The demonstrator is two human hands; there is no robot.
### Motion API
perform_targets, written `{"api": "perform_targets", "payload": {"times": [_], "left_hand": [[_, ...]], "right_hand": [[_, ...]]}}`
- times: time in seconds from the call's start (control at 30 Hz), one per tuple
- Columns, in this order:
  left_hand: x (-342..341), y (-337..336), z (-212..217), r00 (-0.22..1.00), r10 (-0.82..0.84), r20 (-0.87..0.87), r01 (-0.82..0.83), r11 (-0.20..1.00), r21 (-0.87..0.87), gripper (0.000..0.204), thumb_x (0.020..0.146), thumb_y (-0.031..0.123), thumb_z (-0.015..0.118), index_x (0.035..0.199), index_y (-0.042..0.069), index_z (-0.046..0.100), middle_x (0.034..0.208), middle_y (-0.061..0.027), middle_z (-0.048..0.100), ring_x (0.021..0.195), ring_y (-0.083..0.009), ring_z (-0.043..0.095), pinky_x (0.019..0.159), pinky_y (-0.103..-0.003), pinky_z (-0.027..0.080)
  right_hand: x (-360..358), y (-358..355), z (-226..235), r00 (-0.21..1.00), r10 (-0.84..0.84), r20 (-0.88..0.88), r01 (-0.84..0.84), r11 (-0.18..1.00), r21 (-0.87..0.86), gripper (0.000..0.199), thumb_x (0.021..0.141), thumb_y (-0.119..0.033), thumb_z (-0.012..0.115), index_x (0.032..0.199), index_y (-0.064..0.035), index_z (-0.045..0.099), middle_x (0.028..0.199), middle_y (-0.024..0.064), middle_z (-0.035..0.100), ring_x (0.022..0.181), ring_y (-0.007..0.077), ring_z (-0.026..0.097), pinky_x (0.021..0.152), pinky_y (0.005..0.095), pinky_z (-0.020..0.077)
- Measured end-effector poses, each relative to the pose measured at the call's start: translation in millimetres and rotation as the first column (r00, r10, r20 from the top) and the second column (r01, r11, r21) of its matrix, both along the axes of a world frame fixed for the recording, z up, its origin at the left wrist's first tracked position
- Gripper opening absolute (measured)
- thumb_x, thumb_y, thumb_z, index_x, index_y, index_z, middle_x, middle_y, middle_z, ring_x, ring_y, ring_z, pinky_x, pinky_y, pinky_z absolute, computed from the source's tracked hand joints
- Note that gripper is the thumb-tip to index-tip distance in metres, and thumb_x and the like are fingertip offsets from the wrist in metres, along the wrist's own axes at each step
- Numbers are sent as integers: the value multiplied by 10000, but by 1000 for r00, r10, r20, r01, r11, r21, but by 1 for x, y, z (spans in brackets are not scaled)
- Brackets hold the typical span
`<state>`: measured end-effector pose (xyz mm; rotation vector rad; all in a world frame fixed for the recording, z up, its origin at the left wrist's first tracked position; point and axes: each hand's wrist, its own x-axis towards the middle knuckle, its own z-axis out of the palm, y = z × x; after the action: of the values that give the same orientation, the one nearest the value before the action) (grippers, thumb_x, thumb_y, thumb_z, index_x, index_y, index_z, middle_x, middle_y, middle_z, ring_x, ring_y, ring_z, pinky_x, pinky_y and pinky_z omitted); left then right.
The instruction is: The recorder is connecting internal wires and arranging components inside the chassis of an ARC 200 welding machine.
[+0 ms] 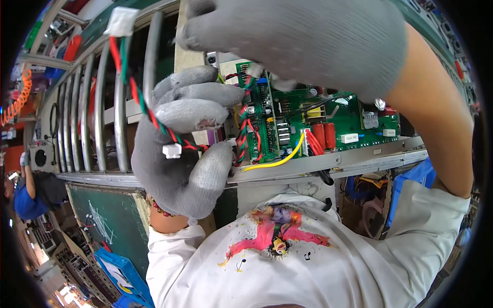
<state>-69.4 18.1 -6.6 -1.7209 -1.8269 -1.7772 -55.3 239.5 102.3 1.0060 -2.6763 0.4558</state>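
My left hand (179,138), in a grey glove, closes around a twisted red, green and black wire harness (146,109). One stretch with a white plug (121,21) rises past the back of the hand; a second white plug (172,151) lies against the palm side. Beyond the fingertips, more twisted wire runs over the green circuit board (334,115), which sits in a metal frame. My right hand (292,41), also gloved, hangs above the board's far side. Its fingers are partly cut off and blurred, so their grip is unclear.
A metal rail (334,163) borders the board's near edge, and a yellow wire (280,160) hangs over it. Left of my hand runs a row of steel rollers (102,113). Blue bins (123,277) stand below left. Another person (30,192) works at far left.
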Motion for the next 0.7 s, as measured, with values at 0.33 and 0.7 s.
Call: {"api": "perform_targets", "payload": {"times": [0.33, 0.7], "left_hand": [[37, 17, 33, 937, 308, 163, -243, 912, -331, 574, 731, 107, 758, 1232, -38, 518, 1216, -195, 569, 1059, -289, 609, 1041, -428, 399], [28, 7, -6, 943, 292, 159, -316, 936, 153, 188, 680, 15, 683, 792, 123, 578, 719, -30, 692, 821, -227, 610, 936, -416, 397]], "right_hand": [[-4, 3, -20, 884, 221, -412, -33, 908, 417, 251, 866, -164, 618, 832, 80, 664, 749, 160, 641, 785, 293, 688, 654, 387, 570], [-6, 4, -9, 934, 64, 352, -75, 997, 19, 113, 755, -58, 674, 721, 18, 596, 722, 158, 628, 623, 264, 605, 549, 300, 491]]}}
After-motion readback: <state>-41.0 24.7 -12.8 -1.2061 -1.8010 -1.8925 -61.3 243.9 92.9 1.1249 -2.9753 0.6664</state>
